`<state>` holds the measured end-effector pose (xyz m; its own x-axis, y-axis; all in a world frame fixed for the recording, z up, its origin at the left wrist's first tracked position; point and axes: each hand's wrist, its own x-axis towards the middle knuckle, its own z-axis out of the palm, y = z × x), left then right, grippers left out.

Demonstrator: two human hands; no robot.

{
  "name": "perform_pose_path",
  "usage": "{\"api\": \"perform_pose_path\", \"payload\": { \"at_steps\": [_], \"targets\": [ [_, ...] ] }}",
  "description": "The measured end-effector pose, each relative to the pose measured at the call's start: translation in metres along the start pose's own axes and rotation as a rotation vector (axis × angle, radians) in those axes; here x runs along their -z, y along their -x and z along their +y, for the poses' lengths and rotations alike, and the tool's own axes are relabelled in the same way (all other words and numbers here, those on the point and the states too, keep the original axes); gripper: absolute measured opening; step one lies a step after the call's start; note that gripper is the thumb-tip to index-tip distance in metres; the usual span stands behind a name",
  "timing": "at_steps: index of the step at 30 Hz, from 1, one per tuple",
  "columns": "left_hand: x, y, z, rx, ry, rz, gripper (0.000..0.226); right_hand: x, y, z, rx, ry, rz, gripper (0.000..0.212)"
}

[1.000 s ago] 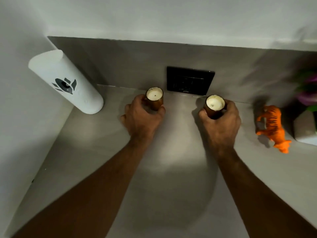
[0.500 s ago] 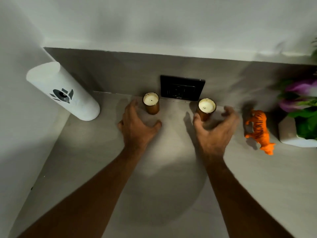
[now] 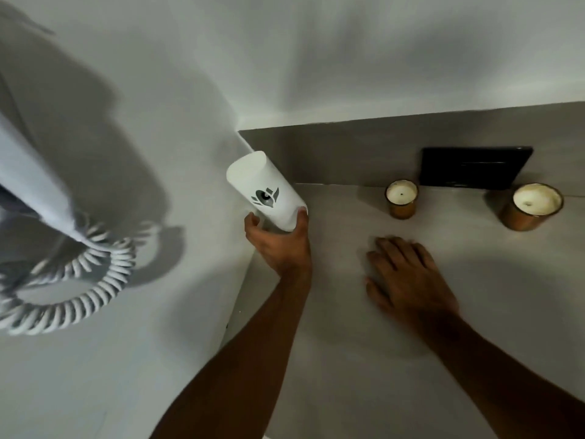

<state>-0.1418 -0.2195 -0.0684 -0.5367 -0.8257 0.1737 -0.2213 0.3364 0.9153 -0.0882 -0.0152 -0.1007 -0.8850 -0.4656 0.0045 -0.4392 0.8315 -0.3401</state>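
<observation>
A tall white cylinder (image 3: pixel 264 190) with a grey emblem stands in the back left corner of the grey counter (image 3: pixel 364 312). My left hand (image 3: pixel 278 242) grips its base, thumb on one side and fingers on the other. My right hand (image 3: pixel 405 277) lies flat, palm down, on the counter with its fingers straight. Two candles in copper-coloured cups stand by the back wall: a smaller one (image 3: pixel 401 198) and a larger one (image 3: pixel 531 205) to its right, both apart from my hands.
A black socket plate (image 3: pixel 471 167) sits on the grey backsplash behind the candles. On the white left wall hangs a white device with a coiled cord (image 3: pixel 79 280). The wall meets the counter's left edge.
Both hands have left the candles. My left hand has gone left and taken hold of the white cylinder; my right hand has dropped flat on the counter. The view has swung left.
</observation>
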Motion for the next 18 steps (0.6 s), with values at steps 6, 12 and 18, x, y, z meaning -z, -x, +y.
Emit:
{"api": "perform_pose_path", "payload": {
  "at_steps": [6, 12, 18],
  "targets": [
    [-0.016, -0.01, 0.015, 0.031, -0.055, 0.104, 0.095, 0.003, 0.0, -0.002, -0.005, 0.035, -0.022, 0.064],
    [-0.026, -0.03, 0.014, -0.007, -0.135, 0.085, 0.092, 0.001, -0.002, -0.002, 0.007, 0.061, -0.028, 0.067],
    [-0.037, -0.051, 0.013, 0.036, -0.127, 0.062, 0.091, -0.005, -0.003, 0.0, 0.018, 0.088, -0.038, 0.067]
  ]
}}
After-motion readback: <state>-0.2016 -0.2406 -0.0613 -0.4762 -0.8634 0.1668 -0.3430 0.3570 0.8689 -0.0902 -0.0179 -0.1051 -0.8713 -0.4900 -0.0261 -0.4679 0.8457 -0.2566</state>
